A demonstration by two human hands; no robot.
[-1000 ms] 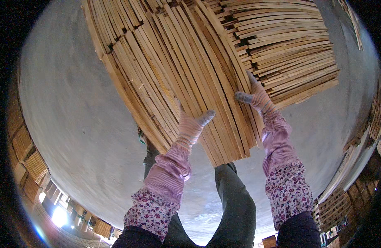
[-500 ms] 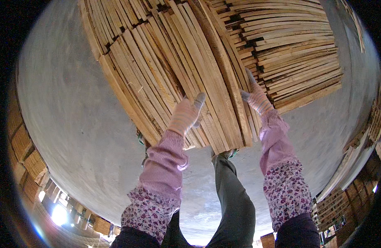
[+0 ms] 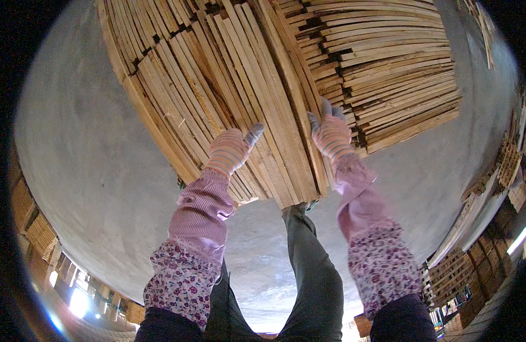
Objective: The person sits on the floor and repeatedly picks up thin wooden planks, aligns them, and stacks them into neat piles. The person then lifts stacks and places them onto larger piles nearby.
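Observation:
A large stack of narrow wooden slats (image 3: 263, 108) fills the upper middle, most slats standing on edge side by side. My left hand (image 3: 231, 149), in a striped pink glove with grey fingertips, rests on the stack's near part. Its thumb is stretched out, while its other fingers are mostly hidden beneath the hand. To the right, my right hand (image 3: 333, 132) wears a matching glove. It lies against the edge of a raised row of slats, thumb and fingers apart. Several slats stand between the two hands.
Right of the raised row, more slats (image 3: 405, 65) lie crosswise. A thicker board (image 3: 151, 122) borders the stack's left side. Grey concrete floor (image 3: 74, 148) surrounds it, and my legs (image 3: 311, 256) are just behind. Slatted wooden pallets (image 3: 451, 279) stand at the lower right.
The stack has shifted slightly left in view. My left hand has moved left with its fingers tucked lower; my right hand has moved left, its palm now over the raised row's edge.

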